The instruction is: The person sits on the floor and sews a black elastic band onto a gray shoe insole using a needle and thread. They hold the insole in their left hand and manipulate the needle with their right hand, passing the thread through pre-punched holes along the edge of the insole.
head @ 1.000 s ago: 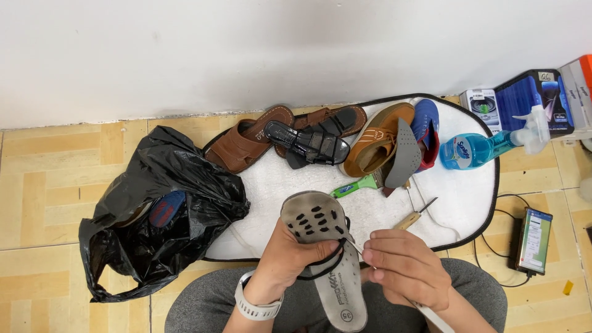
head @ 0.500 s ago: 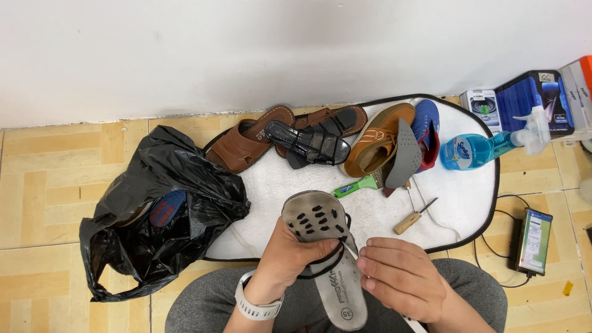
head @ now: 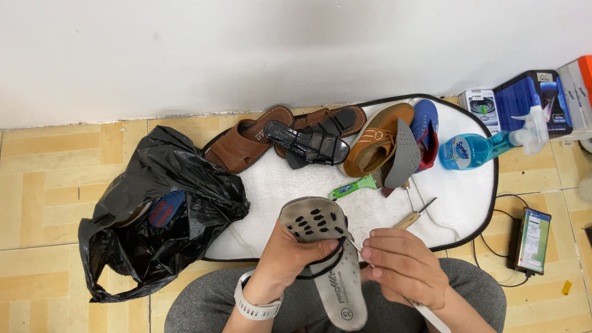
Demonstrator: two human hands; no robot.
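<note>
My left hand (head: 290, 259) grips a grey sandal sole (head: 324, 246) with black slots, held toe-up over my lap; a black strap loops around its middle. My right hand (head: 404, 271) is pinched at the sole's right edge, holding a thin needle or thread, too small to tell which. A white cord runs from under that hand toward the lower right. A white watch sits on my left wrist.
A white mat (head: 462, 191) holds brown sandals (head: 246, 142), a black sandal (head: 308, 145), a tan shoe (head: 373, 139), a grey insole (head: 404, 157), a blue shoe (head: 425, 123), a green brush (head: 351, 185) and an awl (head: 413, 216). Black bag (head: 148, 216) left; blue spray bottle (head: 481, 148), boxes, phone (head: 533, 240) right.
My right hand has drawn in from the right and closed against the sole's edge. The sole and left hand stay almost still.
</note>
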